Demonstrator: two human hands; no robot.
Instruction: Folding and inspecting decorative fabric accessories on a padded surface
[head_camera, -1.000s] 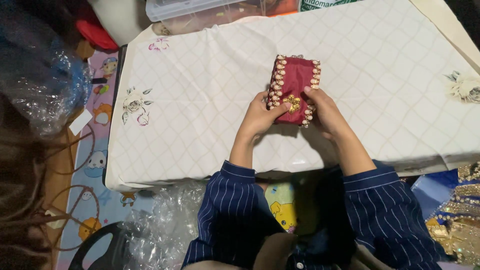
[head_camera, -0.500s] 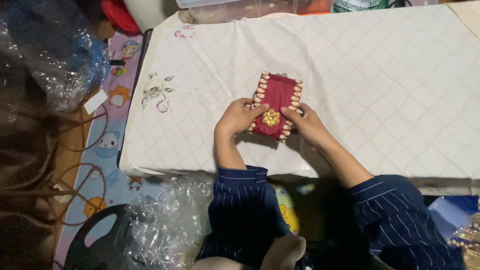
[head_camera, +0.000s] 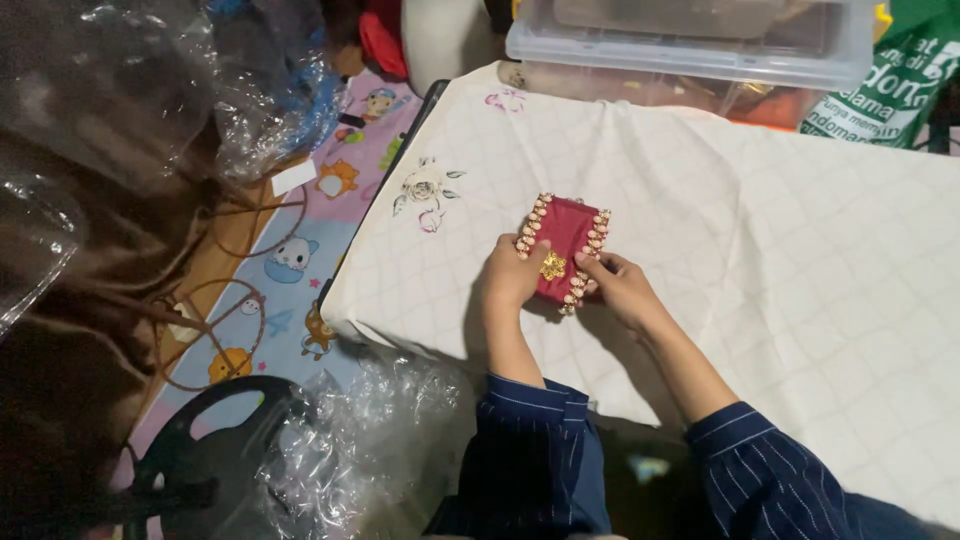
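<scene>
- As both hands close on it, the red beaded pouch (head_camera: 562, 250) lies flat on the quilted white table (head_camera: 760, 220), unchanged from 1 second ago.
- Left hand (head_camera: 512, 275) and right hand (head_camera: 618, 288) each hold a grip clamped on its lower edges by the gold ornament (head_camera: 552, 266).

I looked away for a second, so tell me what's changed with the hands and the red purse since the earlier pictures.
Little changed. The red beaded purse stays on the white quilted cloth, held at its near end by the left hand and right hand. Its gold clasp still faces up. Mostly the camera shifted: a clear plastic bin now shows beyond the cloth.
</scene>
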